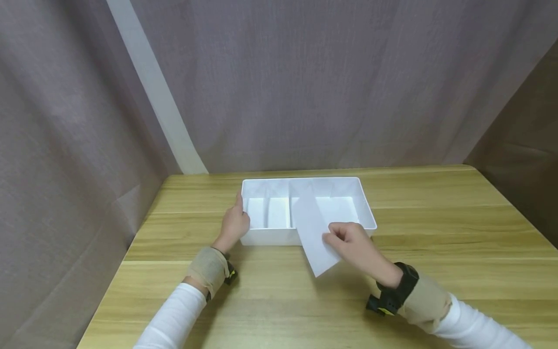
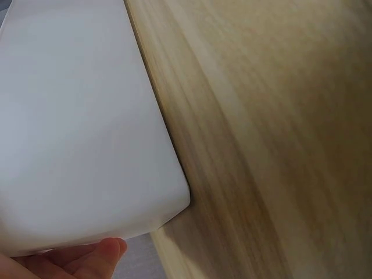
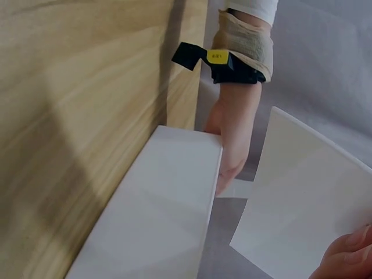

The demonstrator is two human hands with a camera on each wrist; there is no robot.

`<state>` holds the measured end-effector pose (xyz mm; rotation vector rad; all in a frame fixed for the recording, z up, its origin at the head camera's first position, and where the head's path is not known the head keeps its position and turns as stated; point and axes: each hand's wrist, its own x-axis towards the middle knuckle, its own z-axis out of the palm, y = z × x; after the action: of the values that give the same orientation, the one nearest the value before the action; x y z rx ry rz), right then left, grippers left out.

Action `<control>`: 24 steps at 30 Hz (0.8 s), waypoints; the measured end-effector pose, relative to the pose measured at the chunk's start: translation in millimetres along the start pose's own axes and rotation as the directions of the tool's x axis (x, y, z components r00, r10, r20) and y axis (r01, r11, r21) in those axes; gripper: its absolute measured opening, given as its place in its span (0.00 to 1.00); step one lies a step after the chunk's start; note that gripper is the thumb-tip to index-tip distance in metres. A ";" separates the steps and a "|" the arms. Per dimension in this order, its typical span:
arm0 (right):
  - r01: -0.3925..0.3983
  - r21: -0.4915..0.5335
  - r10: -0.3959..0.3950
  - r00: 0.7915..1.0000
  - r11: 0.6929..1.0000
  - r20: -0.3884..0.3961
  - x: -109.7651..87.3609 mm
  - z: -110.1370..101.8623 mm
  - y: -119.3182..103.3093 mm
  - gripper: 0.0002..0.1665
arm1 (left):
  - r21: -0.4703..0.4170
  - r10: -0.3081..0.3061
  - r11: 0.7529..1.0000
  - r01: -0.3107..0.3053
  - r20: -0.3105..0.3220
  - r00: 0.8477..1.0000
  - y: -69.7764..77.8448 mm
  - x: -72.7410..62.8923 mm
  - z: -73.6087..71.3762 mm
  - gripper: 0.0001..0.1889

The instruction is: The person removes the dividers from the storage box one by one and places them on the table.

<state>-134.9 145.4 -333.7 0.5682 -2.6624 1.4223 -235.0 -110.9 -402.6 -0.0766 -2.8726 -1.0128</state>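
Note:
A white compartment box [image 1: 270, 236] sits on the table, with thin upright partitions in its left half. At its left end is my left hand [image 1: 234, 223], index finger straight along the outside of the end wall. In the left wrist view, fingertips [image 2: 107, 256] touch that end of the box [image 2: 87, 116]. My right hand [image 1: 350, 242] pinches a thin white divider panel [image 1: 316, 237] between thumb and fingers. The panel is tilted in front of the box and overlaps its front rim. In the right wrist view, the panel [image 3: 308, 197] stands apart from the box's front wall [image 3: 157, 197].
The wooden table [image 1: 279, 300] extends around the box. A grey-purple curtain [image 1: 305, 87] hangs behind the table's back edge, with a pale strip [image 1: 157, 87] at left. A brown cloth [image 1: 527, 145] hangs at the right. Both wrists wear strapped black cameras.

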 end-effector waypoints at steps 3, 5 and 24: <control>-0.001 -0.009 0.001 1.000 1.000 0.019 -2.0 2.8 1.8 0.20 | -0.005 -0.004 1.000 0.004 -0.001 1.000 0.3 0.3 0.3 0.33; -0.013 -0.001 0.013 0.999 1.000 0.039 -3.5 4.8 3.0 0.19 | -0.009 -0.016 1.000 0.016 0.004 1.000 0.3 0.8 0.8 0.32; -0.054 0.076 0.042 0.987 0.996 0.152 -20.7 16.4 7.9 0.16 | -0.021 -0.049 0.999 0.049 0.013 0.999 0.3 0.6 0.6 0.31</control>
<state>-116.7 142.0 -354.0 0.6482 -2.7617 1.5646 -235.6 -110.2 -402.9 -0.0143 -2.8885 -1.0559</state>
